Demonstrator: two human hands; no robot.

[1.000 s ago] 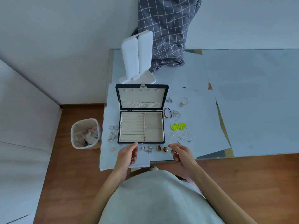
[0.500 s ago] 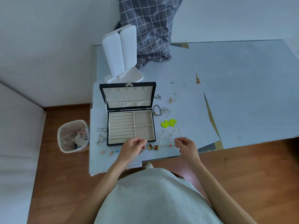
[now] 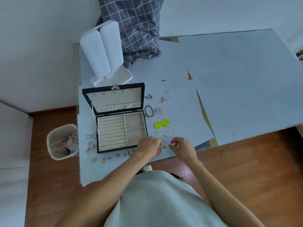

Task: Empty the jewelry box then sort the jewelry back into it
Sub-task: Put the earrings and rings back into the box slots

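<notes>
- While both hands work at the near edge of the table (image 3: 237, 89), the black jewelry box (image 3: 114, 118) stands open on the white paper sheet (image 3: 180, 102), its lid tilted back and its cream ring rolls and two square compartments holding nothing.
- Left hand (image 3: 150, 147) sits just off the box's near right corner, fingers curled down over something small; what it holds is hidden, so its grip cannot be told.
- Right hand (image 3: 182, 147) is just beside it, thumb and fingers pinched narrowly on a thin metal earring wire (image 3: 165, 142) that runs between the two hands.
- Right of the box lie two neon yellow disc earrings (image 3: 162, 124), clear hoop earrings (image 3: 165, 133) just beyond the hands, a black hair tie with a gold star (image 3: 148, 111), thin wire hoops (image 3: 158, 111), a gold drop earring (image 3: 164, 97) and a small silver piece (image 3: 148, 96).
- Left of the box lie silver rings (image 3: 91, 136) and a silver cluster (image 3: 89, 146); along the near side, pink studs (image 3: 98, 160) and blue studs (image 3: 113, 156).
- Behind the box stands a white folding display stand (image 3: 105, 51); a grey checked cloth (image 3: 136, 25) hangs behind it.
- On the wooden floor to the left is a white waste bin (image 3: 60, 143) with scraps inside.
</notes>
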